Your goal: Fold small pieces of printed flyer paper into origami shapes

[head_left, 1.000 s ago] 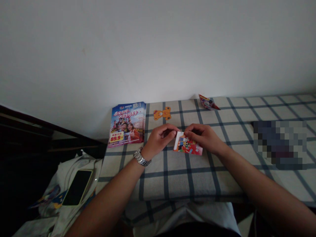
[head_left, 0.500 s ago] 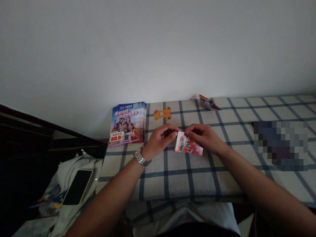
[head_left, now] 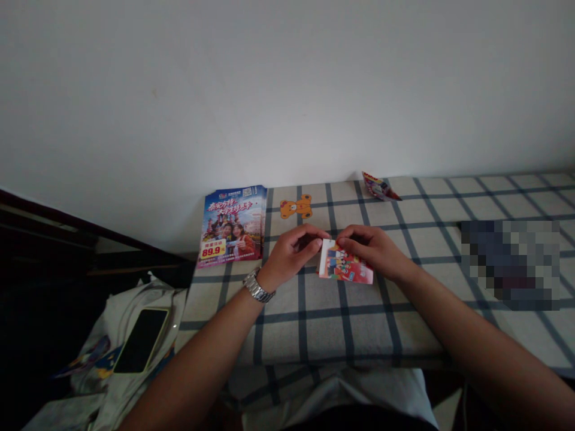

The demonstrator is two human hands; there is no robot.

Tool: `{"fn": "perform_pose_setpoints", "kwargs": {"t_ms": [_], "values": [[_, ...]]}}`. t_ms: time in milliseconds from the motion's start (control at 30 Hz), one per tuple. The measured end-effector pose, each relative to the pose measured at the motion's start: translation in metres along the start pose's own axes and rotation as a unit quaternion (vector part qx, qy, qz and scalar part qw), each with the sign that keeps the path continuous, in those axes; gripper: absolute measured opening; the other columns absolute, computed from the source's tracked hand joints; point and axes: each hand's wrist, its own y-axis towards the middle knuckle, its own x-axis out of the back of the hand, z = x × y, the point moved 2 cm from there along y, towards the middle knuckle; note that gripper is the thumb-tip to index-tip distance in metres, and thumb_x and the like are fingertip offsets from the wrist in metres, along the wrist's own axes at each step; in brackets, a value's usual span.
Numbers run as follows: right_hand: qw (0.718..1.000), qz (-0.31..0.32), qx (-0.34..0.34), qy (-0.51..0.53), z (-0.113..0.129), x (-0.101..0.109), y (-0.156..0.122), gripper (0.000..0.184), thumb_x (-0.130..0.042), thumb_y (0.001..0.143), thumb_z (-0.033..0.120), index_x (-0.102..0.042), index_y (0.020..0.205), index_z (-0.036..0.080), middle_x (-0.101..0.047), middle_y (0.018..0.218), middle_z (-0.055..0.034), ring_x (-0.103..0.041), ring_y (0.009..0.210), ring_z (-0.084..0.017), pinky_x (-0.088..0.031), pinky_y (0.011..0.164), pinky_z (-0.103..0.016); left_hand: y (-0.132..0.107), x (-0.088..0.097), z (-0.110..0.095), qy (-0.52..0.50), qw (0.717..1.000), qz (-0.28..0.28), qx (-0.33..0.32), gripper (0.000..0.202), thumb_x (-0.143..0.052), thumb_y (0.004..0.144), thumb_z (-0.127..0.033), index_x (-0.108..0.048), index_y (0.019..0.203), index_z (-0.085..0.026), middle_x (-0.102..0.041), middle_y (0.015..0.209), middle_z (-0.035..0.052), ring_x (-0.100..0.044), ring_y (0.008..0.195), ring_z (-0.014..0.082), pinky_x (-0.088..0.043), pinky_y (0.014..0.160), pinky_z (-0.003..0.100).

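Checked cloth covers the bench [head_left: 323,326], with a small printed paper [head_left: 348,269] between two hands at its middle.
Near left, a dark-screened phone [head_left: 141,340] lies on a white bag [head_left: 117,311] beside the bench; farther in, the left hand [head_left: 294,251], wearing a metal watch [head_left: 258,285], pinches the paper's far left corner, while the right hand [head_left: 375,248] grips its far edge, thumb on top; beyond, a leaflet stack [head_left: 232,224] lies left, a bear figure [head_left: 296,207] right of it, and a folded leaflet [head_left: 380,187] far right of that, near the pale wall [head_left: 287,90].
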Motion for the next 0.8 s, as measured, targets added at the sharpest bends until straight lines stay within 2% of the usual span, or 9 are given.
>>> {"fn": "perform_pose_setpoints", "kwargs": {"t_ms": [233, 467, 800], "values": [[1.0, 0.007, 0.002, -0.005, -0.0011, -0.0011, -0.0001, 0.027, -0.073, 0.092, 0.046, -0.073, 0.091, 0.019, -0.074, 0.085, -0.0025, -0.065, 0.074, -0.015, -0.052, 0.069, -0.027, -0.0007, 0.0007, -0.0022, 0.025, 1.0, -0.004, -0.008, 0.017, -0.067, 0.098, -0.034, -0.072, 0.103, -0.019, -0.074, 0.097, 0.005, -0.069, 0.086, 0.0145, -0.055, 0.078, 0.026], [0.999, 0.004, 0.023, -0.044, 0.0011, -0.0013, 0.0003, 0.028, -0.071, 0.093, 0.046, -0.074, 0.091, 0.019, -0.072, 0.084, -0.0023, -0.063, 0.074, -0.015, -0.049, 0.067, -0.027, -0.0002, 0.0002, -0.0011, 0.008, 1.0, 0.008, -0.01, 0.016, -0.067, 0.097, -0.034, -0.071, 0.102, -0.019, -0.074, 0.096, 0.005, -0.068, 0.084, 0.0139, -0.055, 0.076, 0.025], [0.999, 0.021, 0.024, -0.044, 0.003, -0.0002, -0.0013, 0.029, -0.07, 0.094, 0.047, -0.072, 0.093, 0.019, -0.072, 0.084, -0.0019, -0.063, 0.072, -0.015, -0.049, 0.065, -0.026, -0.0003, 0.0006, -0.0008, 0.009, 1.0, 0.007, 0.001, 0.018, -0.068, 0.097, -0.036, -0.071, 0.1, -0.019, -0.074, 0.096, 0.0045, -0.069, 0.084, 0.0144, -0.055, 0.077, 0.026]]}}
